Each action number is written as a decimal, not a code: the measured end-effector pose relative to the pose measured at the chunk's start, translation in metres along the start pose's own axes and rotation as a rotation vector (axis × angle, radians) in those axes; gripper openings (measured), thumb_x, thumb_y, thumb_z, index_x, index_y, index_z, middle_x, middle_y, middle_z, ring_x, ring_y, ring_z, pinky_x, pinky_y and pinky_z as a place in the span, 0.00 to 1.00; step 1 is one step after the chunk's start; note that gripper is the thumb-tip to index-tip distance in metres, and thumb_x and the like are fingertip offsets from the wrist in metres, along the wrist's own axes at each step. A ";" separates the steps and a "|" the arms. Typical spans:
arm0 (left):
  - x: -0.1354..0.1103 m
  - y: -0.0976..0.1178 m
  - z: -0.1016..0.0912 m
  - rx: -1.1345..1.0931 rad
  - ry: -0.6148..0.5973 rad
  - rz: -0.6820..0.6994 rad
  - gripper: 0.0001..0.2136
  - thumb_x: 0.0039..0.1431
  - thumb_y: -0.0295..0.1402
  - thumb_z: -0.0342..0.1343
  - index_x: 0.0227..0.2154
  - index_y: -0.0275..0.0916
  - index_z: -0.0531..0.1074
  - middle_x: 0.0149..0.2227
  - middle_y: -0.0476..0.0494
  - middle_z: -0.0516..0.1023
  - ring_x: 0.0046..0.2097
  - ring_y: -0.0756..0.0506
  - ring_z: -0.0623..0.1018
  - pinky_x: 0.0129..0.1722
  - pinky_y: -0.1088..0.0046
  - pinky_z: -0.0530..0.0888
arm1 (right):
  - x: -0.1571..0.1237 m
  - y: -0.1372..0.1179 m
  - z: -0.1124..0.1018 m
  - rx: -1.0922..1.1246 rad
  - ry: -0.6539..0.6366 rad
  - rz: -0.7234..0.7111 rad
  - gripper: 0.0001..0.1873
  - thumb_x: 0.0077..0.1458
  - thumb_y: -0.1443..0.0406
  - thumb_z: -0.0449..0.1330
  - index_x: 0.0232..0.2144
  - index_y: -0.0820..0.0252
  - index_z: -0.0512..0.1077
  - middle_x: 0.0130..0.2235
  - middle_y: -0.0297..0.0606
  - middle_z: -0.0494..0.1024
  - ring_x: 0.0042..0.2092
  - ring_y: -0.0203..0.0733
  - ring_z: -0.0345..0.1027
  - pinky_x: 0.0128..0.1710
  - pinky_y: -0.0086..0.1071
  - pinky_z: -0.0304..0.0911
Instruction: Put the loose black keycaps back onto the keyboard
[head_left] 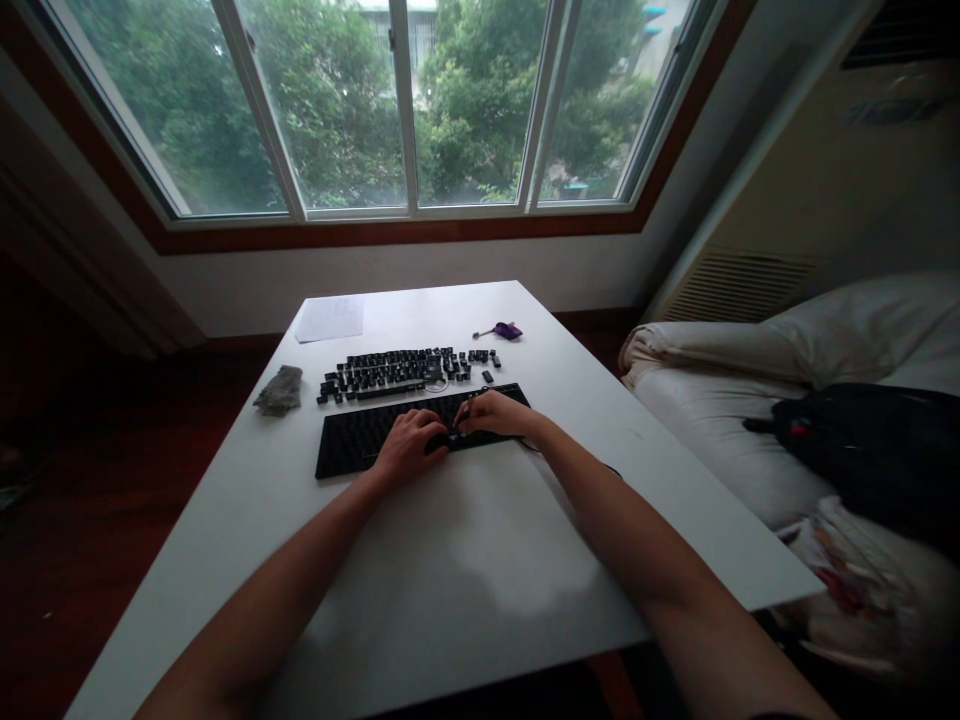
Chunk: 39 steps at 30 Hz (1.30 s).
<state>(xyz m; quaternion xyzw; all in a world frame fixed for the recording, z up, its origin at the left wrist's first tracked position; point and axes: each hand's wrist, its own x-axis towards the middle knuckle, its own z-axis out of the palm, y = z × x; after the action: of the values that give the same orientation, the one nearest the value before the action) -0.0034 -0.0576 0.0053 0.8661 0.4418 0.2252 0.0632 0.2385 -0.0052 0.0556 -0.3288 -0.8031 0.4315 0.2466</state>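
Observation:
A black keyboard base (352, 445) lies on the white table (450, 560), stripped of its keycaps. My left hand (409, 447) rests on its front middle, fingers curled around a small dark piece I cannot make out. My right hand (491, 412) sits just to the right, fingers pinched over the keyboard's right part, with a thin tool possibly between them. Behind the keyboard, several loose black keycaps (397, 372) are laid out in rows.
A grey cloth (279, 390) lies at the table's left. A sheet of paper (330, 318) sits at the far left, a purple-handled tool (504, 330) at the far right. A bed with a black bag (862, 450) stands to the right; windows fill the far wall.

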 end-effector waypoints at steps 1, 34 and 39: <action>0.000 0.000 0.000 0.000 0.001 0.000 0.11 0.58 0.37 0.61 0.45 0.46 0.77 0.51 0.43 0.74 0.53 0.39 0.71 0.55 0.57 0.67 | 0.001 0.004 0.000 0.039 0.012 0.014 0.13 0.46 0.55 0.70 0.24 0.59 0.79 0.29 0.36 0.81 0.30 0.39 0.72 0.30 0.29 0.65; 0.008 0.001 0.014 -1.187 0.382 -0.347 0.18 0.55 0.40 0.66 0.45 0.37 0.76 0.42 0.43 0.80 0.42 0.46 0.78 0.46 0.70 0.72 | 0.011 0.008 0.028 0.539 0.247 -0.061 0.21 0.52 0.52 0.69 0.41 0.62 0.78 0.34 0.39 0.83 0.34 0.40 0.78 0.37 0.33 0.74; 0.008 0.001 0.011 -1.199 0.336 -0.349 0.15 0.54 0.38 0.66 0.43 0.37 0.76 0.39 0.45 0.80 0.39 0.48 0.77 0.44 0.72 0.71 | 0.012 0.011 0.030 0.503 0.233 -0.060 0.20 0.53 0.53 0.68 0.40 0.62 0.78 0.32 0.38 0.83 0.33 0.38 0.77 0.37 0.32 0.73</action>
<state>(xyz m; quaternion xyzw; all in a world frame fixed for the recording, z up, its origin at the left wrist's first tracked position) 0.0061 -0.0513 -0.0016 0.5489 0.3776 0.5517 0.5017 0.2138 -0.0082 0.0326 -0.2805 -0.6463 0.5691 0.4239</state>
